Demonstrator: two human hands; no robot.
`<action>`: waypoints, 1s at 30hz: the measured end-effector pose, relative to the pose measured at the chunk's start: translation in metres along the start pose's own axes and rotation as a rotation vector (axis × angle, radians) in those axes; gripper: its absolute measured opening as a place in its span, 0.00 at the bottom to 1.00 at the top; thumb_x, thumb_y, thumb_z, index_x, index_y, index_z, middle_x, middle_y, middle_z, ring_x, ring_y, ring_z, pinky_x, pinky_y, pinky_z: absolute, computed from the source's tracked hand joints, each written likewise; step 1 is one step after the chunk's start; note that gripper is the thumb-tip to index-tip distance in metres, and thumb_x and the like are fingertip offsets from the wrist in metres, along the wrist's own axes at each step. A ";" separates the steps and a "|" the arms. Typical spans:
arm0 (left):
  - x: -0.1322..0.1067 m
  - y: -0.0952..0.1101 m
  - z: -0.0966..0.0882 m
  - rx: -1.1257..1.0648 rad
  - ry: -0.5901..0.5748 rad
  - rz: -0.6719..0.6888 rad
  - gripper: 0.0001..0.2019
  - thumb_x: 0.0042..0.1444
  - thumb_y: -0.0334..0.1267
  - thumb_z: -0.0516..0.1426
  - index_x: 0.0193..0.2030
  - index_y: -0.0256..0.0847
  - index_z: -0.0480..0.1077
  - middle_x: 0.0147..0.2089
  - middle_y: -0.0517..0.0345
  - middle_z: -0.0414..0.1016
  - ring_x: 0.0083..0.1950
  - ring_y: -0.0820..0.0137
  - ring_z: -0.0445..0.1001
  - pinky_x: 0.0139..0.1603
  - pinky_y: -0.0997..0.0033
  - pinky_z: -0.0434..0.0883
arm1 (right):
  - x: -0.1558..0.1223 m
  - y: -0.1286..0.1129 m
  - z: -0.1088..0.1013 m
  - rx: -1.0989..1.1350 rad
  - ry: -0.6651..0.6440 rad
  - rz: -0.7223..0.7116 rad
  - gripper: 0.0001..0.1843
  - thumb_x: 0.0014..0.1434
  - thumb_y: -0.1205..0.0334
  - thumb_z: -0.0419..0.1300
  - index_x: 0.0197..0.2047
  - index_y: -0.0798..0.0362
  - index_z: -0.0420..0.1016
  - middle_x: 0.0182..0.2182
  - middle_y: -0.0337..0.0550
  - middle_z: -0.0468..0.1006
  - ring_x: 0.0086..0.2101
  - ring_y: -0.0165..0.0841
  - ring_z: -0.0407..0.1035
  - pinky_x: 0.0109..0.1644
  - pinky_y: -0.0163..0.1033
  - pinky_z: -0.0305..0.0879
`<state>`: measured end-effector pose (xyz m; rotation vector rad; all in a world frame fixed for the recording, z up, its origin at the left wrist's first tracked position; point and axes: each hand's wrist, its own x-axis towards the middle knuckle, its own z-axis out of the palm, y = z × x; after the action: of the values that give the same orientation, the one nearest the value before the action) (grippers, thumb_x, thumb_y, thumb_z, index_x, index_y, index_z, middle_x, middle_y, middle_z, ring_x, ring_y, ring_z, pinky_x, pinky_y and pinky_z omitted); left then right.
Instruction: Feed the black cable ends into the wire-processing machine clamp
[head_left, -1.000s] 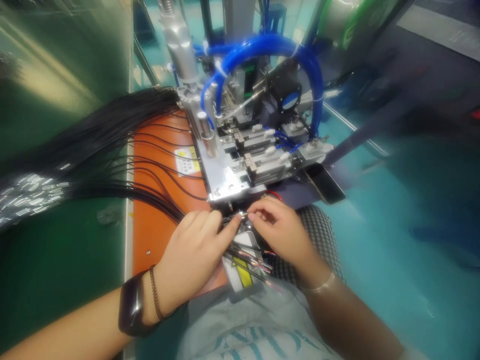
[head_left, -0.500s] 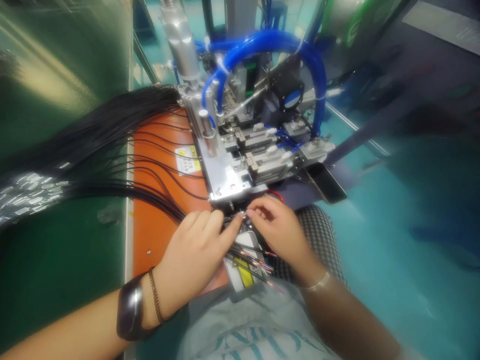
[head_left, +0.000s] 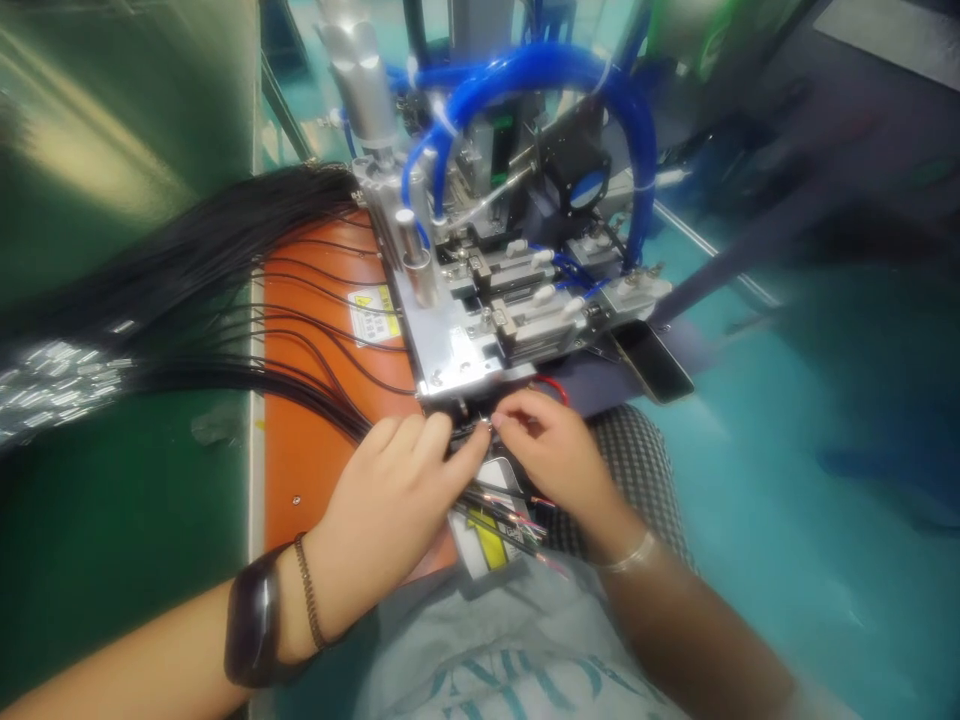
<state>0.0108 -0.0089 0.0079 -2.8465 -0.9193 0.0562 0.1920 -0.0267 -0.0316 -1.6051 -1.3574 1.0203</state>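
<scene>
My left hand is closed around a bundle of black cables; their stripped ends with thin coloured wires stick out past its right side. Its thumb stretches forward to a small shiny spot at the front of the machine. Opposite the thumb, my right hand is closed in a pinch, thumb and forefinger together and the other fingers curled. Whatever lies between those fingertips is too small to make out. Just ahead of both hands is the front edge of the metal machine.
Blue hoses arch over the machine. A phone lies at its right. A thick mass of black cables runs over the orange board from the left. A white and yellow labelled piece sits beneath the wire ends.
Both hands stay almost in place at the machine's front edge. The left thumb has shifted slightly right and up, nearer the right fingertips. The view has moved a little.
</scene>
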 end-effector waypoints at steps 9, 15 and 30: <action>0.000 -0.004 0.005 -0.050 0.141 0.019 0.17 0.60 0.31 0.49 0.56 0.40 0.65 0.34 0.55 0.61 0.35 0.65 0.61 0.36 0.62 0.61 | 0.006 0.016 0.001 0.248 -0.090 0.031 0.09 0.57 0.65 0.56 0.41 0.52 0.74 0.35 0.40 0.74 0.34 0.30 0.68 0.39 0.36 0.64; -0.003 -0.007 0.005 -0.043 0.201 0.034 0.13 0.59 0.29 0.50 0.50 0.36 0.67 0.33 0.56 0.62 0.34 0.65 0.61 0.36 0.62 0.60 | 0.004 0.006 -0.006 0.031 -0.050 -0.140 0.08 0.57 0.66 0.57 0.38 0.51 0.77 0.37 0.42 0.73 0.37 0.32 0.68 0.39 0.36 0.63; -0.004 0.001 -0.005 -0.035 0.103 -0.041 0.07 0.54 0.26 0.52 0.36 0.38 0.68 0.30 0.57 0.63 0.31 0.64 0.61 0.33 0.62 0.62 | 0.011 0.003 0.000 0.076 -0.242 0.111 0.10 0.58 0.63 0.50 0.25 0.52 0.60 0.23 0.32 0.60 0.26 0.27 0.56 0.31 0.32 0.54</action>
<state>0.0088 -0.0128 0.0125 -2.8303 -0.9658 -0.1112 0.1943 -0.0165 -0.0355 -1.5528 -1.3794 1.3530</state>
